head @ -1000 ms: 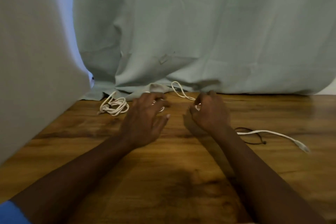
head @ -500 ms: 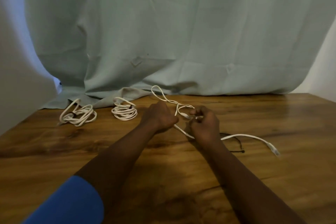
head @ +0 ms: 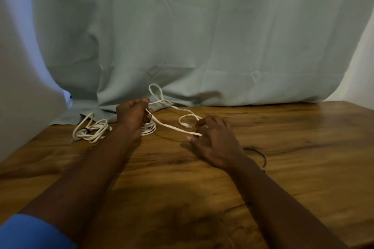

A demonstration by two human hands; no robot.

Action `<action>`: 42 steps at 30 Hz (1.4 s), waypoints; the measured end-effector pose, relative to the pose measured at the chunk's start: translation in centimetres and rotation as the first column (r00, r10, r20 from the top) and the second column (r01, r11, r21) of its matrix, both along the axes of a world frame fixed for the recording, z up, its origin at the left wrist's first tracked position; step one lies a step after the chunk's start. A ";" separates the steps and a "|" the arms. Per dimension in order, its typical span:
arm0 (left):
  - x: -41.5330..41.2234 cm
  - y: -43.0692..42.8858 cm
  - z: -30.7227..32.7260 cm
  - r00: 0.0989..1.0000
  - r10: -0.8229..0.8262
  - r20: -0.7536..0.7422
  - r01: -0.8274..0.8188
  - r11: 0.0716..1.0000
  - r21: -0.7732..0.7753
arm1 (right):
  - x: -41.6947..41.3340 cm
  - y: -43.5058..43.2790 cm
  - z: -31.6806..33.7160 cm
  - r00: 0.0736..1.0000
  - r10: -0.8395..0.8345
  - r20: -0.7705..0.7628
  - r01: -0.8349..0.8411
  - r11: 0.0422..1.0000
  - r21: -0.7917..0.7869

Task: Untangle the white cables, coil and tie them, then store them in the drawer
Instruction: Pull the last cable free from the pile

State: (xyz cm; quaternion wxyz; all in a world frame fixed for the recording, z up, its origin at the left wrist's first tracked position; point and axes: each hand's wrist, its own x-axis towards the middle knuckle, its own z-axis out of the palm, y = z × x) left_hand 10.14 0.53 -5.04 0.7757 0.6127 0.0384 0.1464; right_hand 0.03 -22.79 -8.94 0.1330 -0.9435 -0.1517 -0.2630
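**Two hands, one loose cable**

Stretched the loose white cable [head: 172, 126] above the table [head: 283, 147]: clenched in the left hand [head: 132, 115], pinched by the right hand [head: 216, 141]. Drawn wider apart than half a second before. Beside the left wrist, by the curtain [head: 202, 36], a coiled bundle [head: 91, 130] and a second coil [head: 149, 128].

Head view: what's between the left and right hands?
In the head view, a stretch of white cable runs from the left hand to the right hand, over the wooden table.
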 end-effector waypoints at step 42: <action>-6.0 1.9 1.7 0.651 0.154 0.743 -0.599 0.705 0.380 | -0.7 5.2 3.5 0.208 0.977 0.044 0.230 -0.092 0.969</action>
